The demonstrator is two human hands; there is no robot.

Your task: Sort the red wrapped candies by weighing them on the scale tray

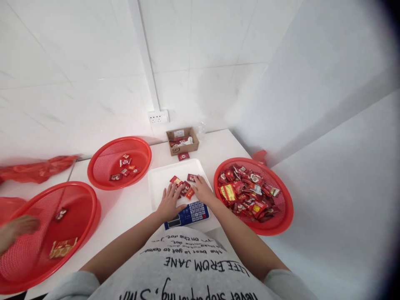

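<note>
Small packets (177, 180) lie in a loose cluster on the white tray (157, 179) of a scale (186, 216), between two hands. The left hand (170, 203), fingers spread and thumb apart, touches the cluster's left edge; the right hand (203, 190) meets it opposite with curved fingers, whether pinching cannot be told. This placement probably keeps the packets together. A well-filled basket (283, 204) stands beside the right forearm, apparently for easy reach. The packets are flat, bright to dark red, with pale and yellow printing.
</note>
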